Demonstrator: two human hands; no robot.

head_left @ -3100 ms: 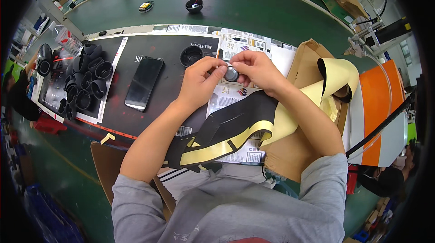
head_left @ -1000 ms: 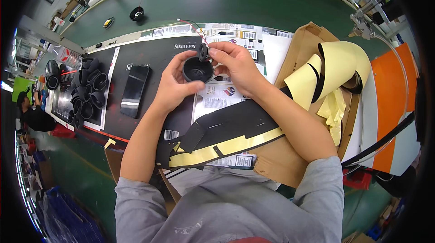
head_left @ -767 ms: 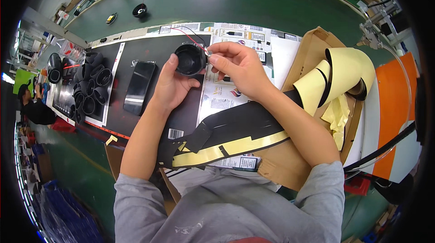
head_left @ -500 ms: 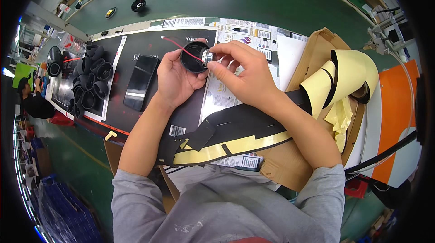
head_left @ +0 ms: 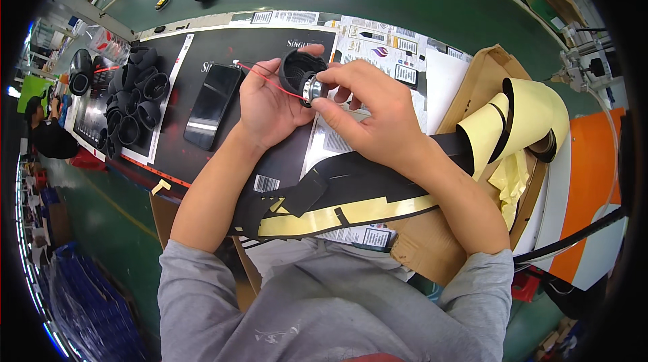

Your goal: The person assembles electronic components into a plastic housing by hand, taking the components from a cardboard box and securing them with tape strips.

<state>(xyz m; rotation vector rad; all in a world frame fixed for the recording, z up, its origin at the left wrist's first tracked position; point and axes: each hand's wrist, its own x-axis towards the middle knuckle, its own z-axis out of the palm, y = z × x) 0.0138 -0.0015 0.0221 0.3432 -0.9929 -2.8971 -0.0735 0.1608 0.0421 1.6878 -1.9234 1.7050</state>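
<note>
a small black speaker cone (head_left: 297, 73) is held above the black mat (head_left: 270, 45), the left hand (head_left: 264, 109) curled under it with fingers closed on its rim. its silver magnet is pinched by the fingers of the right hand (head_left: 368, 112). a red wire (head_left: 266, 78) is seen across the left palm. a dark phone (head_left: 211, 105) lies just beside, a pile of black cones (head_left: 131, 102) further left, and yellow backing strips (head_left: 520, 119) at the right.

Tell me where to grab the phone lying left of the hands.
The black phone lies flat, face up, on the dark mat. Grip its two long edges near the middle, coming from above. Its right edge sits close to the left hand, so the left edge looks the freer way in.
</note>
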